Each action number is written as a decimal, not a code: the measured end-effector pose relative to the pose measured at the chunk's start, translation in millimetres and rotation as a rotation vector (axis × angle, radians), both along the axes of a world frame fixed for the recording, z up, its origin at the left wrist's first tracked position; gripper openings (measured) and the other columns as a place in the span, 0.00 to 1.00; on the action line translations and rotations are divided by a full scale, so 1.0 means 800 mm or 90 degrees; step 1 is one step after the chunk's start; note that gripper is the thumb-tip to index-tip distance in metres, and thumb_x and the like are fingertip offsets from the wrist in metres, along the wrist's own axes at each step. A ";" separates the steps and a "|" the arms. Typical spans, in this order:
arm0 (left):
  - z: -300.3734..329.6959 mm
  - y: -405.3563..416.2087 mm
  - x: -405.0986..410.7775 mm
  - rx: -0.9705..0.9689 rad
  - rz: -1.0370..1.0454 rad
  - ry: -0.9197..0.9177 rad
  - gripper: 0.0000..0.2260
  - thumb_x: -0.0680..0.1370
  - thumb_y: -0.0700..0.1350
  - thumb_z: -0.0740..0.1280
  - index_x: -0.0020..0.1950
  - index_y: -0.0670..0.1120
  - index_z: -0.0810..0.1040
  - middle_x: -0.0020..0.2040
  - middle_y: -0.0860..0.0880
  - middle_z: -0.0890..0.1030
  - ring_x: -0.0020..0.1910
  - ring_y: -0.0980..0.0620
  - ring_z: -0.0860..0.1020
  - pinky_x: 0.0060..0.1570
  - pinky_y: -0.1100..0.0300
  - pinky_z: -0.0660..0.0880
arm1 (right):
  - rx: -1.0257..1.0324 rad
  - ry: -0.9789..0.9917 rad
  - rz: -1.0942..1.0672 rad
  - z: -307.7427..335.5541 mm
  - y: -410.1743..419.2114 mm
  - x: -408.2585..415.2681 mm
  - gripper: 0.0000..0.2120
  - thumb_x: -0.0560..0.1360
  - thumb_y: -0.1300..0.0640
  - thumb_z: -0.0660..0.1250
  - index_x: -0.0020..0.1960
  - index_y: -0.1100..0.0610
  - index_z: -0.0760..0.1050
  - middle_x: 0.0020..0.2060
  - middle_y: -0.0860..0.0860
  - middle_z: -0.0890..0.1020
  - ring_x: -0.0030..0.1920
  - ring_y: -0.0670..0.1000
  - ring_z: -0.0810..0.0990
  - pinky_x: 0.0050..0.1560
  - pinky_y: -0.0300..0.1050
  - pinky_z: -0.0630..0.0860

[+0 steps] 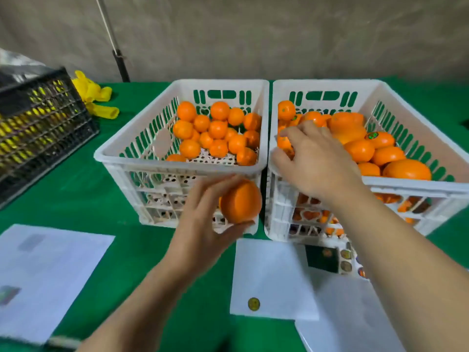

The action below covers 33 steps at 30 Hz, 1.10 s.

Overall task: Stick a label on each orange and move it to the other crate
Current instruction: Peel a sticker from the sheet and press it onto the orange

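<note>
Left hand (200,224) holds a bare round orange (241,201); right hand (314,158) reaches into the right white plastic crate (416,185).
Right grip unclear; the left should turn smooth peel toward the white label sheet (269,278) at 5 o'clock.

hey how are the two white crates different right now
The left crate holds fewer oranges, and part of its perforated floor shows; the right crate is piled far fuller. One orange in the right crate shows a label; none is visible in the left. The right hand reaches into the right crate. Both are white, slotted, side by side.
</note>
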<state>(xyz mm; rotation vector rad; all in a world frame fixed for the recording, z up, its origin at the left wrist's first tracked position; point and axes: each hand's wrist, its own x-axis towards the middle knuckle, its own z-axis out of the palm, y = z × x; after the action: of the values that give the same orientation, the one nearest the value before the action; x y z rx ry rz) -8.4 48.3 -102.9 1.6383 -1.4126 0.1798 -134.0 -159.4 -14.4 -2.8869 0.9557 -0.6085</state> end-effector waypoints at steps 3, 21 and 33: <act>-0.075 0.003 -0.038 0.095 -0.069 0.075 0.33 0.74 0.55 0.78 0.76 0.52 0.70 0.73 0.56 0.69 0.73 0.60 0.68 0.72 0.67 0.66 | -0.014 -0.021 0.008 0.000 0.001 -0.002 0.25 0.80 0.41 0.54 0.70 0.53 0.72 0.63 0.58 0.74 0.63 0.62 0.72 0.59 0.59 0.72; -0.171 -0.023 -0.043 0.355 -0.074 0.097 0.32 0.81 0.53 0.66 0.81 0.61 0.55 0.77 0.56 0.61 0.70 0.53 0.72 0.69 0.55 0.70 | 0.027 -0.025 0.301 -0.189 0.157 -0.105 0.09 0.76 0.47 0.72 0.45 0.52 0.80 0.43 0.47 0.78 0.47 0.53 0.73 0.48 0.50 0.69; -0.166 -0.017 -0.046 0.323 -0.048 0.110 0.34 0.82 0.49 0.69 0.80 0.67 0.52 0.77 0.60 0.60 0.62 0.52 0.77 0.59 0.45 0.79 | 0.368 0.114 0.269 -0.221 0.136 -0.096 0.15 0.76 0.50 0.75 0.61 0.53 0.79 0.55 0.41 0.72 0.55 0.41 0.67 0.57 0.34 0.64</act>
<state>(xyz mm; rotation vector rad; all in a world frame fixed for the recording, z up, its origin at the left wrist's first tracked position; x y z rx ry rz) -45.0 34.6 -235.9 1.9443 -1.4569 -0.3855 -210.5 -50.9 -190.8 -2.5098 0.4061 -0.0277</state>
